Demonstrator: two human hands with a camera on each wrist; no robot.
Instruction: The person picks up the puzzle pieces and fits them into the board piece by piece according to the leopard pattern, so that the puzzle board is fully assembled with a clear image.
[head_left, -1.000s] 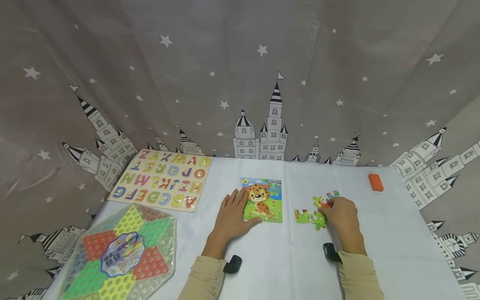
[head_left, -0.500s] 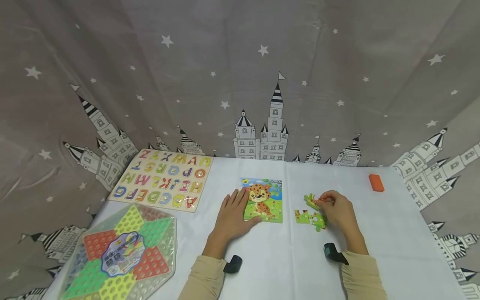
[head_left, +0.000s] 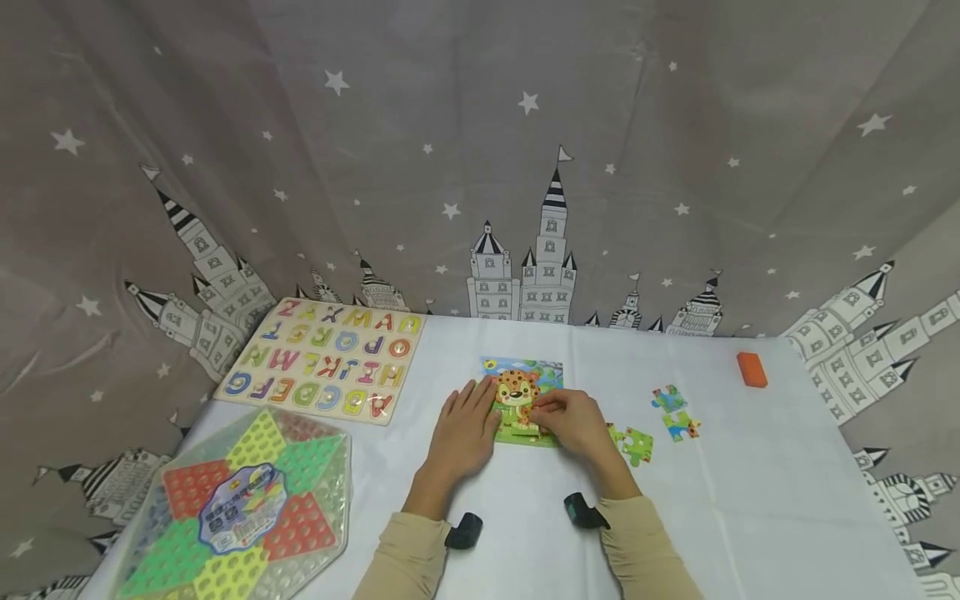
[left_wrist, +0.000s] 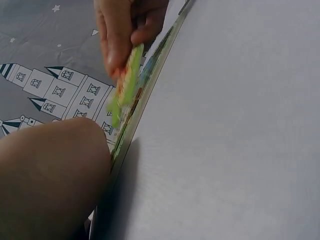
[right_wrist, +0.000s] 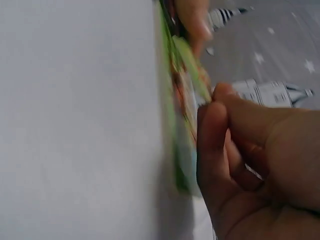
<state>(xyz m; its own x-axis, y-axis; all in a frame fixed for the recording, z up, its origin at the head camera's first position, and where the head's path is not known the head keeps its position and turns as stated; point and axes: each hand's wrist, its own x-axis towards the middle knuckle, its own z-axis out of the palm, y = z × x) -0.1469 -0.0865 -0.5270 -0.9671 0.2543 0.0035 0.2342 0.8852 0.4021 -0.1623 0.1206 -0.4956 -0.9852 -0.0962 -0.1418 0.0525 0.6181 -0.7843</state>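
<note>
A leopard picture puzzle board (head_left: pixel 543 372) lies on the white table. My left hand (head_left: pixel 461 427) rests with extended fingers along the board's left edge. Between thumb and fingertips, my right hand (head_left: pixel 576 421) pinches a green and orange jigsaw piece (left_wrist: pixel 128 82) over the lower part of the leopard. In the right wrist view that piece (right_wrist: pixel 192 67) stands tilted, close over the board. To the right of the board lie loose jigsaw pieces: a green one (head_left: pixel 638 447), partly beside the right hand, a blue-green one (head_left: pixel 667 398) and a spotted one (head_left: pixel 681 427).
An alphabet board (head_left: pixel 322 360) lies at the back left. In front of it is a packaged star-shaped game board (head_left: pixel 303 525). An orange block (head_left: pixel 752 368) sits at the far right. A grey castle-print curtain (head_left: pixel 420 183) hangs behind the table.
My right hand has picked up a jigsaw piece from the loose group and carried it left over the board. Two pieces now show where the hand was. The left hand stays at the board.
</note>
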